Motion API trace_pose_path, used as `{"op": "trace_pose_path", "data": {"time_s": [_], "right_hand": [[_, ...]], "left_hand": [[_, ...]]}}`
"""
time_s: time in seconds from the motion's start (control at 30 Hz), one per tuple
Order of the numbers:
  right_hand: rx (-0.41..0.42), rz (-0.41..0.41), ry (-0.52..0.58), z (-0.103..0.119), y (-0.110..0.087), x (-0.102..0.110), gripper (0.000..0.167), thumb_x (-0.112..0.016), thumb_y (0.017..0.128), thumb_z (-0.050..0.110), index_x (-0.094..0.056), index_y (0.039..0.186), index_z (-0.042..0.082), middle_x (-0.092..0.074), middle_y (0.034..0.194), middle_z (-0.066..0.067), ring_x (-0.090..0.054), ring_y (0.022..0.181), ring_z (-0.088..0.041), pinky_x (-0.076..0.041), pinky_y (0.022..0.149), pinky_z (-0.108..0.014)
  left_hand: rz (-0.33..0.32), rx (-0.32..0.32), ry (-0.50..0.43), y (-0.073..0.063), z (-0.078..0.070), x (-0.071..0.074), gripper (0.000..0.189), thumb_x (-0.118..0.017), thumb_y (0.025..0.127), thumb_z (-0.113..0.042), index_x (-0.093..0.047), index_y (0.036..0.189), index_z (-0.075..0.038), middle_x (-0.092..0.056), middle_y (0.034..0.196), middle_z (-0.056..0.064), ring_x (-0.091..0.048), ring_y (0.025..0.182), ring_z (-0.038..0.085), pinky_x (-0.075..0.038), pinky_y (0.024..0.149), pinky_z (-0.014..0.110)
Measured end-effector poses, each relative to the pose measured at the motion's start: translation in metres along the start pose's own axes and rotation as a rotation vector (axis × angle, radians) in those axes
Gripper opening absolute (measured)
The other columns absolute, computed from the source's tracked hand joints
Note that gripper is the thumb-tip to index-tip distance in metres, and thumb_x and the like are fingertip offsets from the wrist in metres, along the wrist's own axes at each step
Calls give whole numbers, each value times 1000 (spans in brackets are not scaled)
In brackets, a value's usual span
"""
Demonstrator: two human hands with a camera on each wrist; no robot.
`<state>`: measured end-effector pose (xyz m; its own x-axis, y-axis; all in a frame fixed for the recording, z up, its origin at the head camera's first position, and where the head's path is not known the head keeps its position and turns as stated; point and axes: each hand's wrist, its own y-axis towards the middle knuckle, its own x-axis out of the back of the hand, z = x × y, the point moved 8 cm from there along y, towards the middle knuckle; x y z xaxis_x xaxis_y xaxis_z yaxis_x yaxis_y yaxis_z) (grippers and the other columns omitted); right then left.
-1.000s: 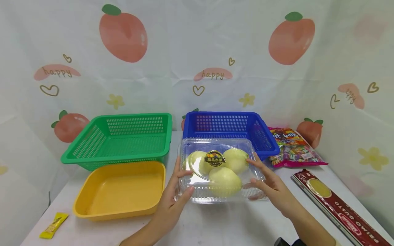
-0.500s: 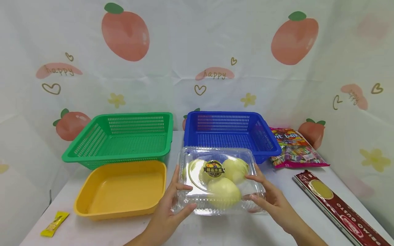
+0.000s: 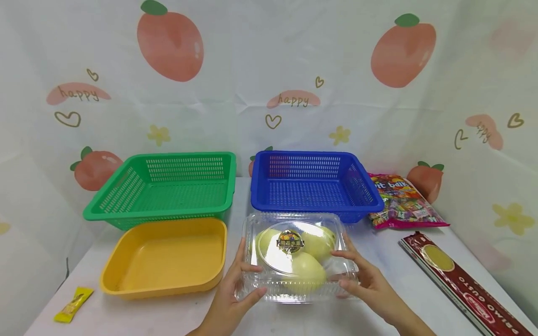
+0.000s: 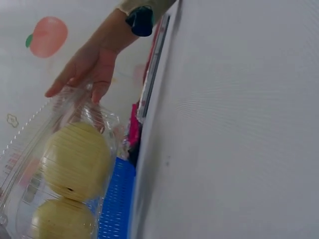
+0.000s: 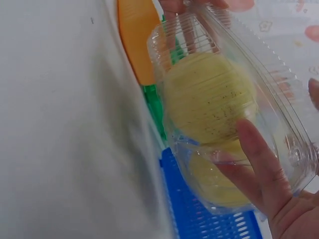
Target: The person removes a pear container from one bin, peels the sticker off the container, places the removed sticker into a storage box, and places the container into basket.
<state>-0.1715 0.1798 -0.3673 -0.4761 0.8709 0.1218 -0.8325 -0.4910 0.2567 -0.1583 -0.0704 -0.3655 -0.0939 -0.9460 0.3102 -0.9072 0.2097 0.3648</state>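
In front of the rectangular blue plastic basket (image 3: 304,192), left hand (image 3: 231,291) and right hand (image 3: 371,284) hold the clear plastic box (image 3: 281,295) of round pale-yellow fruit (image 3: 308,272) lengthwise between them, fingers (image 3: 350,256) part-curled round its ends.

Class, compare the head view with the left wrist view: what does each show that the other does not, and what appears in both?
Only the head view: the green basket, the yellow tray and the small yellow packet. Only the left wrist view: the pale sleeve and the dark object beside it. Both: the clear container, pale round fruit inside it, the right hand gripping it, and the blue basket.
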Motion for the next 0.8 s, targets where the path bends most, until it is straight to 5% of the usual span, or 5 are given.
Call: {"op": "trace_pose_path", "data": {"time_s": [0.17, 0.27, 0.4, 0.8], "right_hand": [[-19, -9, 15, -13, -1, 1, 51, -50, 91, -5, -40, 138, 11, 3, 153, 25, -65, 102, -13, -58, 71, -34], [-4, -17, -9, -17, -2, 0, 54, -56, 88, -5, -40, 138, 8, 1, 153, 25, -65, 101, -13, -57, 74, -30], [41, -18, -55, -18, -1, -2, 58, -60, 84, -7, -39, 138, 4, 0, 153, 23, -66, 100, -12, -57, 73, -28], [88, 2, -55, -25, -2, -5, 60, -61, 82, -9, -38, 137, 0, -3, 151, 27, -66, 100, -12, -57, 71, -30]], "left_hand": [[20, 51, -15, -1, 11, -3, 23, -65, 86, -13, -57, 107, -18, -5, 157, 13, -12, 141, 36, -44, 90, 37], [27, 64, -51, -1, 17, -5, 22, -65, 86, -11, -57, 106, -14, -4, 157, 16, -10, 139, 46, -41, 95, 58], [33, 65, -104, -2, 23, -7, 22, -64, 86, -8, -55, 106, -8, -2, 156, 18, -6, 138, 49, -29, 92, 74], [-7, 84, -144, -5, 35, -11, 18, -65, 85, -8, -56, 100, -5, -6, 156, 17, -8, 137, 45, -29, 95, 70]]}}
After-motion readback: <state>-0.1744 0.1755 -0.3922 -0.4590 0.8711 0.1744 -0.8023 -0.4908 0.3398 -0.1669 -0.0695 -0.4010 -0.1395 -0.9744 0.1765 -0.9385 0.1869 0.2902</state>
